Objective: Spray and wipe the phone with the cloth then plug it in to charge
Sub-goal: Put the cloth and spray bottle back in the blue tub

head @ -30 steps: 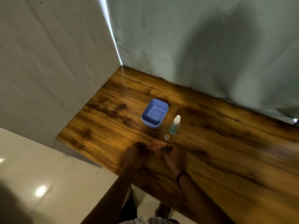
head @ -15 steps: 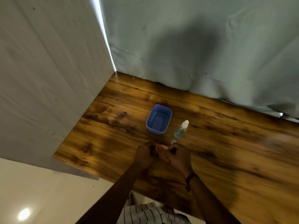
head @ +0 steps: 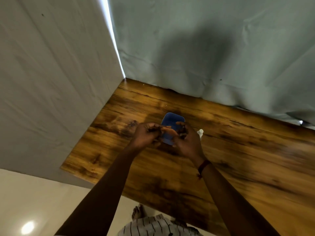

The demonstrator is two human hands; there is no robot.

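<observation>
Orange cloth (head: pixel 167 132), or so judged from its colour and slack, stretched between both hands and held clear of the wooden bench (head: pixel 238 150). Left hand (head: pixel 147 134) and right hand (head: pixel 186 141) close together, fingers curled, each pinching one end of the fabric. Directly beyond the hands, and partly hidden by them, a blue tub (head: pixel 173 118). Just right of the right hand, the white cap of the spray bottle (head: pixel 201 132). Phone not made out anywhere: perhaps behind the hands, perhaps out of shot, impossible to say. Dark band (head: pixel 203 166) on the right wrist.

Probably the readying of the cloth ahead of spraying and wiping. Best done by opening the fabric flat, then folding to a smooth pad with a clean face outward and no bunched seams to drag grit across glass. Worth keeping the left-hand pinch firm and freeing only the right hand for the bottle, so near on that side. Better to mist the pad lightly than to wet the phone directly, and to keep well away from the charging port, given the plugging-in to follow. Risks, as judged: a loose corner dropped into the tub beyond the fingers, or the bottle knocked over by the right wrist.
</observation>
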